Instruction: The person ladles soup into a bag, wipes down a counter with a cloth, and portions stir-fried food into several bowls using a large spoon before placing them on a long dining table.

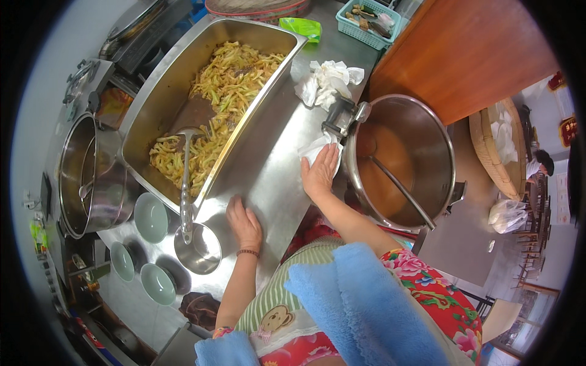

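Note:
My right hand [320, 172] lies flat, palm down, on a white paper napkin [316, 149] at the steel table's edge, beside a large steel pot [446, 142] of orange-brown liquid with a ladle [403, 192] in it. My left hand [244, 224] rests on the steel table [274, 183] with nothing in it. To its left stands a small steel bowl [206, 256], under the handle end of a slotted serving spoon [186, 183]. That spoon leans in a deep steel pan [160, 78] holding cooked, shredded greenish-yellow vegetables [242, 78].
Crumpled white napkins [332, 82] lie behind a black-and-steel clamp-like fitting [341, 115] by the pot's rim. Pale green bowls [151, 217] and a tall steel pot [110, 201] stand at left. A turquoise basket [361, 32] is at the back. A distant person [540, 165] is at far right.

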### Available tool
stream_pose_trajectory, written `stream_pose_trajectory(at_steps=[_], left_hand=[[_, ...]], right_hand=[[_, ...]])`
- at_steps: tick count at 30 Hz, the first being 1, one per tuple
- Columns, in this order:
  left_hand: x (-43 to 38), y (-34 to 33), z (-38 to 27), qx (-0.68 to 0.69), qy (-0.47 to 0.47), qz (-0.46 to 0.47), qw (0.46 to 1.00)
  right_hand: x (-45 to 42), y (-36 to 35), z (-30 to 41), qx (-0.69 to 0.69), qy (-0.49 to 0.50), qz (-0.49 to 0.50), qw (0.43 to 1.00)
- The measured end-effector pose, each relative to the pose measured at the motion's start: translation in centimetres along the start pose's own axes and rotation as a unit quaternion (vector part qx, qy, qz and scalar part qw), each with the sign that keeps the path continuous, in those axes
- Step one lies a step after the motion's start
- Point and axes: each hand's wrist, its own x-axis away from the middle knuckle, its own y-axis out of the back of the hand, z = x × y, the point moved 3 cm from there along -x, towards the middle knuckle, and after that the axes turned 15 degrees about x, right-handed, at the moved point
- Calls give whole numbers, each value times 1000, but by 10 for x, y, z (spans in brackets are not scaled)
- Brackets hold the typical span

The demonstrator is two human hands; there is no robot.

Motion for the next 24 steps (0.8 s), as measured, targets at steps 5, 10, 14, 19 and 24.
stream_pose_trajectory(at_steps=[5, 10, 14, 19, 24], left_hand=[[-2, 0, -2, 3, -11, 0, 1000], [-2, 1, -5, 3, -13, 1, 1000], [-1, 2, -3, 9, 6, -1, 1000], [-1, 2, -1, 5, 8, 0, 1000], [-1, 2, -3, 0, 1, 3, 1000]], right_hand=[[-23, -1, 5, 10, -44, 18, 999], [-34, -7, 8, 30, -114, 50, 992], [-21, -14, 4, -16, -145, 9, 989], [-12, -22, -4, -71, -158, -2, 985], [9, -20, -27, -238, -252, 54, 936]])
